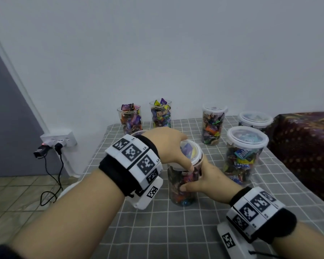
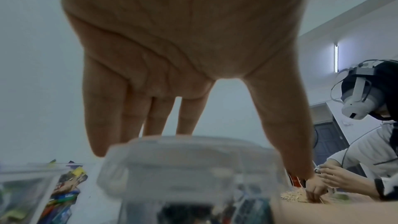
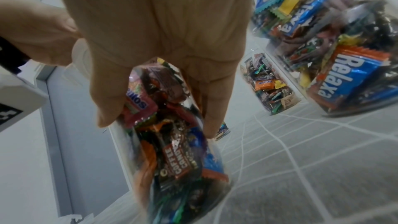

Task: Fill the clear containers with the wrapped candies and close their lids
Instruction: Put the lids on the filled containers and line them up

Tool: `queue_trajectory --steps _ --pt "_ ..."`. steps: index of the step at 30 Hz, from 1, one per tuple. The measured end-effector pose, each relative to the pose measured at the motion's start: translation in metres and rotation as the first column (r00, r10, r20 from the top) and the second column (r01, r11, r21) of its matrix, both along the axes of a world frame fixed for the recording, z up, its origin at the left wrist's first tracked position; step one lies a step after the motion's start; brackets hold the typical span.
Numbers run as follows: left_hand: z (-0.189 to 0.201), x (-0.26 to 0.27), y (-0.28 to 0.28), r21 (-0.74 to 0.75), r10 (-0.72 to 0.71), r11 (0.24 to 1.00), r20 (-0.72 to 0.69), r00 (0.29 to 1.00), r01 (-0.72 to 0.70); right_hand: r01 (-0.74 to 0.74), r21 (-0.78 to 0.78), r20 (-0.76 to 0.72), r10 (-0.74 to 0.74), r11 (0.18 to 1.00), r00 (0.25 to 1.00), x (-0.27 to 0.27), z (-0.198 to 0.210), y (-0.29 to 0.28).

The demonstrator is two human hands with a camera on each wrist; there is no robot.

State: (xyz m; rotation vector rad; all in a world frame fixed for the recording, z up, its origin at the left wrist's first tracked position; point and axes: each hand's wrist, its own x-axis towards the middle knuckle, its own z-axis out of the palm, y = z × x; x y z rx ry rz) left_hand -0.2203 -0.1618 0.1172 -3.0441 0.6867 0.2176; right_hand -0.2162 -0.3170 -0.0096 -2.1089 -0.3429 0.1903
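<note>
The right hand (image 1: 200, 181) is wrapped around the body of a clear jar (image 1: 181, 186) full of wrapped candies (image 3: 172, 151). The thumb is on the near side and the fingers are on the far side, so the jar stands steady on the checked cloth (image 1: 157, 230). The left hand (image 1: 168, 144) comes from above and holds a lid (image 1: 190, 153) by its rim, with the fingers curled over the edge. The lid sits tilted on the mouth of the jar and is not yet flat, so I judge that the closing step is only half done.

To do this step well, the right hand should hold the jar firmly and low. The left hand should first bring the lid level and centred over the mouth, and only then press down evenly around the rim. A candy that sticks up above the mouth could stop the lid, so it is better to push it down first.

Behind this jar, near the wall, stand two jars without lids (image 1: 131, 118), with candies rising above their mouths. To the right of this jar are three jars with their lids on (image 1: 245, 154). To its left, on the wall, is a socket with plugs (image 1: 58, 141).
</note>
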Motion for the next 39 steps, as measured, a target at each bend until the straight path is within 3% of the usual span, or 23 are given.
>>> queue_trajectory --steps 13,19,22,25,27,29,31,33,35,39 --pt "-0.001 0.004 -0.004 -0.012 0.003 1.000 -0.021 1.000 -0.003 -0.006 -0.017 -0.014 0.006 1.000 1.000 -0.002 0.002 0.000" --pt "-0.005 0.003 -0.002 -0.014 0.000 1.000 0.001 1.000 0.000 -0.030 0.152 -0.039 0.036 0.988 0.999 -0.008 0.009 0.001" --pt "-0.011 0.004 0.004 -0.076 0.004 0.997 0.021 1.000 -0.003 0.013 0.218 -0.007 -0.012 0.976 1.000 -0.013 0.019 0.001" --pt "-0.023 0.001 0.012 -0.261 0.028 0.965 0.004 1.000 -0.026 -0.019 0.224 0.067 0.004 0.974 0.998 -0.017 0.024 0.004" --pt "-0.036 -0.001 0.020 -0.520 0.057 0.850 -0.066 0.996 -0.083 -0.005 0.231 0.118 -0.023 0.973 0.993 -0.018 0.023 0.006" --pt "-0.054 -0.004 0.028 -0.801 0.087 0.568 -0.171 0.981 -0.190 -0.001 0.240 0.147 -0.036 0.971 0.988 -0.018 0.023 0.006" --pt "-0.071 -0.007 0.034 -0.903 0.119 0.290 -0.295 0.948 -0.318 -0.005 0.227 0.173 -0.035 0.974 0.984 -0.016 0.022 0.006" --pt "-0.084 -0.011 0.040 -0.899 0.057 0.139 -0.412 0.909 -0.416 0.000 0.205 0.186 -0.039 0.979 0.982 -0.014 0.021 0.006" --pt "-0.091 -0.014 0.043 -0.886 -0.001 0.118 -0.452 0.892 -0.449 0.004 0.189 0.191 -0.041 0.982 0.981 -0.013 0.022 0.006" --pt "-0.096 -0.011 0.046 -0.884 -0.028 0.168 -0.446 0.895 -0.436 0.005 0.182 0.189 -0.040 0.983 0.981 -0.012 0.023 0.005"
